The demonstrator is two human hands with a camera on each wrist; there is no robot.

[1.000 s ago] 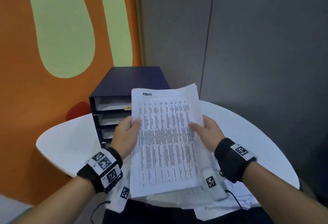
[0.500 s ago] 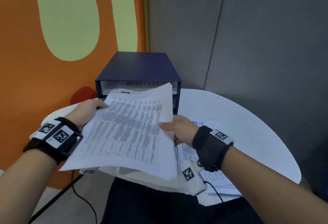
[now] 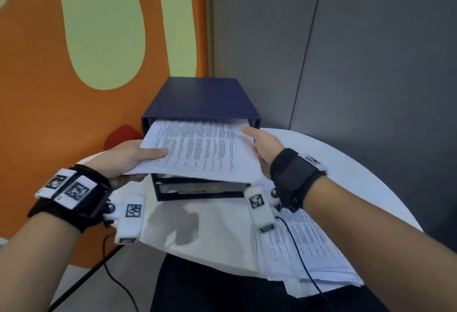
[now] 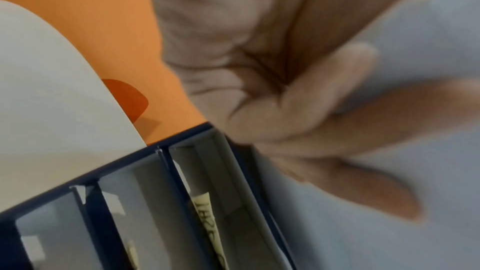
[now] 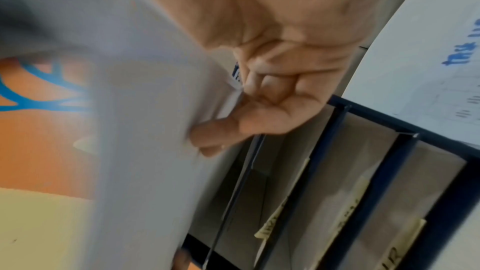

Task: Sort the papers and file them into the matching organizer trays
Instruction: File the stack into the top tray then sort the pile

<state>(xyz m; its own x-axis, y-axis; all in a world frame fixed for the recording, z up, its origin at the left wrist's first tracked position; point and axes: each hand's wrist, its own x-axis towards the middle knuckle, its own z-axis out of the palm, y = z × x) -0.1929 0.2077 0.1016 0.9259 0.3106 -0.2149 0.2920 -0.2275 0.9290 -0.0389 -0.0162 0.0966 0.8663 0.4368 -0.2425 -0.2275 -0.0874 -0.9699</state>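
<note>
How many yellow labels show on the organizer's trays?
3, right wrist view: near label, middle label, far label, counted from the held papers. More may be hidden.

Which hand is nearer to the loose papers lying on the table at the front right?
Right. The right hand holds the printed stack's right edge, directly beyond the loose papers. The left hand grips the stack's left edge, across the organizer from them.
</note>
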